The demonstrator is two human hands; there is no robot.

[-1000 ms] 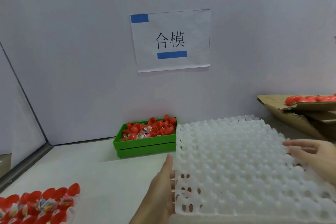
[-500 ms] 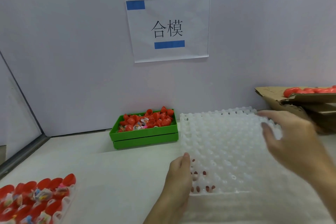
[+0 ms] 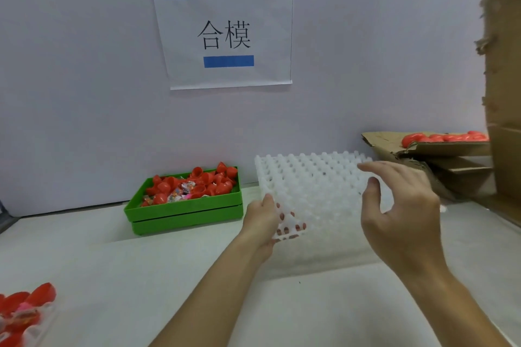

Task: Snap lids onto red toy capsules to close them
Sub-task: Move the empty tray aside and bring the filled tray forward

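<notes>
A white dimpled plastic tray [image 3: 313,186] is lifted off the table, its far edge tilted up toward the wall. My left hand [image 3: 263,220] grips its near left corner, fingertips showing through the plastic from underneath. My right hand [image 3: 400,205] hovers over the tray's right side, fingers spread and relaxed, holding nothing. A green bin [image 3: 186,211] by the wall holds several red capsule halves [image 3: 197,186] and small wrapped toys. At the bottom left, a clear tray [image 3: 33,327] carries red capsule bases with toys in them [image 3: 25,307].
A cardboard box [image 3: 439,158] at the right holds red capsules [image 3: 445,136]. A tall cardboard flap [image 3: 504,79] stands at the right edge. A paper sign [image 3: 225,36] hangs on the white wall. White foam sheeting [image 3: 310,256] lies on the table under the tray.
My left hand has pushed the white tray farther from me and tipped it up. My right hand left the tray's right edge and now hovers above it.
</notes>
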